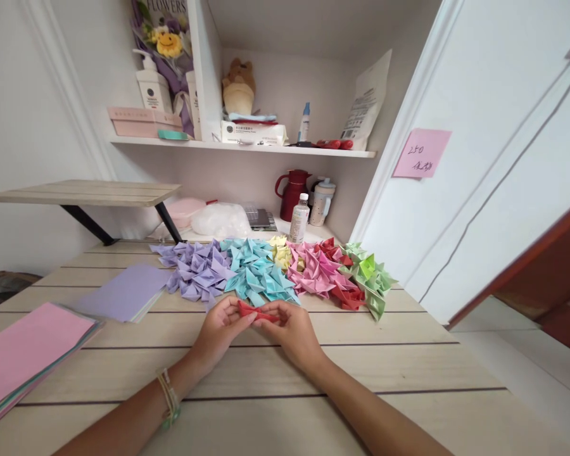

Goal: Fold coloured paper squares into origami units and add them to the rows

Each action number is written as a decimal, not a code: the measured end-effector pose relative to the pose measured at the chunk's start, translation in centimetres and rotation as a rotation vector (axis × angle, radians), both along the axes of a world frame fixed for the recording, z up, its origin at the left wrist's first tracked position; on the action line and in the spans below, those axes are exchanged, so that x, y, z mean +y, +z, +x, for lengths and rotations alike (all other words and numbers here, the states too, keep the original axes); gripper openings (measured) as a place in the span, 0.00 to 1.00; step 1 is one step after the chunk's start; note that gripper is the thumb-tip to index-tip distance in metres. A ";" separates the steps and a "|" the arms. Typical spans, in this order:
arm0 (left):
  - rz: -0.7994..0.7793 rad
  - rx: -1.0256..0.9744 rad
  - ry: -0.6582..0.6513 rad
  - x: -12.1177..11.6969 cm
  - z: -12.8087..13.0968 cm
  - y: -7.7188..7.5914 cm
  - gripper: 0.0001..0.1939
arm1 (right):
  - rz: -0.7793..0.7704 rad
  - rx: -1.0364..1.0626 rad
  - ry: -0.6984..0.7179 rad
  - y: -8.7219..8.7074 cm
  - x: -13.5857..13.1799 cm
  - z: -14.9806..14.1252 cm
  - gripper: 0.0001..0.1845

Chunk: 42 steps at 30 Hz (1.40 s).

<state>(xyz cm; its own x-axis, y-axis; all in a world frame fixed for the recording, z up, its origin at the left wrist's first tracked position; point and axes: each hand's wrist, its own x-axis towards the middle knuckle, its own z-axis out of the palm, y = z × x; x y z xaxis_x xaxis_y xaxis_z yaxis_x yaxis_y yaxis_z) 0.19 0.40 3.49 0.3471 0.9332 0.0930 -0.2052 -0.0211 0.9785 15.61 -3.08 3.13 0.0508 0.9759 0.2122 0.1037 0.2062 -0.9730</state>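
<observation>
Between both sets of fingers is a small folded piece of red paper [255, 314], held just above the wooden table. My left hand [222, 326] pinches its left end, thumb toward me. At the other end, my right hand [292, 326] grips it between thumb and fingers. Right behind the hands lie heaps of folded paper pieces sorted by colour: purple [199, 269], light blue [256, 269], yellow [281, 253], pink [316, 267], red [348, 296] and green [373, 278]. Parts of the red paper are hidden by the fingers.
Purple paper sheets [126, 288] and a pink-topped paper stack [33, 354] lie at the left. A small raised shelf [85, 192] stands behind them. Behind the heaps are a plastic bottle [299, 220], a red jug [293, 193] and a cup [322, 202].
</observation>
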 end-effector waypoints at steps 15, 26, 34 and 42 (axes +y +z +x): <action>-0.107 -0.119 0.086 0.9 -0.5 0.4 0.27 | 0.308 -0.296 -0.001 1.4 0.0 1.9 0.09; -0.004 0.014 -0.009 0.9 -0.4 -0.5 0.30 | 0.372 -0.228 -0.333 3.0 0.6 5.4 0.14; 0.029 0.127 -0.022 0.5 -0.2 -0.7 0.28 | 0.341 -0.833 -0.786 1.9 2.7 16.3 0.22; 0.070 0.144 -0.031 0.5 -0.3 -1.4 0.21 | 0.604 -0.935 -0.942 2.2 2.3 15.8 0.18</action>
